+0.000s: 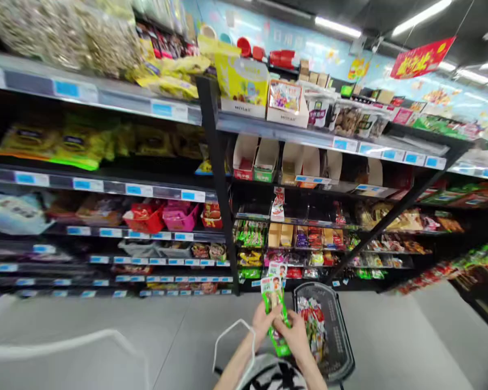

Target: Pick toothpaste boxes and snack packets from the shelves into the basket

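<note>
My left hand (262, 322) is closed around the left side of some green-and-white snack packets (271, 286), held upright in front of me. The fingers of my right hand (296, 335) are closed on their lower right side. At least two packets overlap, one showing behind the other; the exact number is hard to see. Just right of my hands, a dark grey shopping basket (341, 330) stands on the floor. Inside it lie several red, white and green snack packets (312, 319).
Tall black shelves (223, 216) run across in front, filled with bagged and boxed snacks. A red bin (144, 218) and a pink bin (180, 218) sit on a middle shelf. Grey tiled floor (179, 346) lies below. A blurred white cord (106, 335) crosses the lower left.
</note>
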The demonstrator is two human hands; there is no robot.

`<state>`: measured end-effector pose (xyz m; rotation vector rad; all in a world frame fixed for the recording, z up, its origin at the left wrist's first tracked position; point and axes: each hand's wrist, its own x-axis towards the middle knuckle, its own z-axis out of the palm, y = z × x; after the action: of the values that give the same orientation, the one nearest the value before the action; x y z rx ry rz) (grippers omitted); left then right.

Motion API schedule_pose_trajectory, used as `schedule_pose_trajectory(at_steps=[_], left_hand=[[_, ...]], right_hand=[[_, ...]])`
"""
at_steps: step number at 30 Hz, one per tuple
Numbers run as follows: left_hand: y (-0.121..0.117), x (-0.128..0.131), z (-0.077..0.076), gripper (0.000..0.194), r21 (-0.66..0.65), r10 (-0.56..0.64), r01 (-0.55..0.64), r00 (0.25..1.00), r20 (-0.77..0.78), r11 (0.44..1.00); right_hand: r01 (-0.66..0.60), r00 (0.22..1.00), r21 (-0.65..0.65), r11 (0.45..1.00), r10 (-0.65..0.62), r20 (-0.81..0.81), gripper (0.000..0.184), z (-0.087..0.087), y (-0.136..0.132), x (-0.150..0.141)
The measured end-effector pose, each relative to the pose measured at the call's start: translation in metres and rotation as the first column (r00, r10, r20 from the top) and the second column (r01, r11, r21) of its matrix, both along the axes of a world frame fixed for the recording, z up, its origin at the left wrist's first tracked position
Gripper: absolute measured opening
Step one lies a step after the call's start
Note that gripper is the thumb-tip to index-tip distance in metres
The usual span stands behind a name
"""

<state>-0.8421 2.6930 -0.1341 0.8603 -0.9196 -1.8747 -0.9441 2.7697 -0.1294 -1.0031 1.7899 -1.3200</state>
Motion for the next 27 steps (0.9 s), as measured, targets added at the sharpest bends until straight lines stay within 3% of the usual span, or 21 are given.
schedule_pose_trajectory(at_steps=[3, 5, 9, 13, 19, 27], left_hand=[[0.0, 0.01, -0.001, 0.064, 0.062, 0.09, -0.084, 0.99, -0.109, 0.995], [0.0, 0.018, 0.0, 0.057, 0.075, 0.147, -0.137, 0.978, -0.147, 0.988], [-0.003, 0.029, -0.005, 0.049, -0.079, 0.201, -0.208, 0.975, -0.093, 0.975], [-0.001, 0.03, -0.017, 0.057, -0.199, 0.164, -0.177, 0.983, -0.078, 0.964], [0.003, 0.027, -0.034, 0.068, -0.28, 0.083, -0.086, 0.996, -0.021, 0.956], [0.001, 0.022, -0.046, 0.073, -0.384, 0.111, -0.075, 0.991, 0.071, 0.92]], right_hand=[[0.121, 0.989, -0.039, 0.992, -0.118, 0.087, 0.059, 0.006, 0.002, 0.012], [0.198, 0.977, -0.078, 0.977, -0.191, 0.098, 0.056, 0.007, 0.003, 0.012], [0.298, 0.955, -0.195, 0.935, -0.294, 0.049, 0.043, 0.004, 0.003, 0.001], [0.357, 0.934, -0.215, 0.909, -0.35, 0.072, 0.042, 0.002, 0.003, -0.002], [0.311, 0.95, -0.21, 0.927, -0.303, 0.071, 0.044, -0.001, 0.008, 0.01], [0.326, 0.944, -0.216, 0.92, -0.306, 0.121, 0.047, 0.003, 0.008, 0.01]])
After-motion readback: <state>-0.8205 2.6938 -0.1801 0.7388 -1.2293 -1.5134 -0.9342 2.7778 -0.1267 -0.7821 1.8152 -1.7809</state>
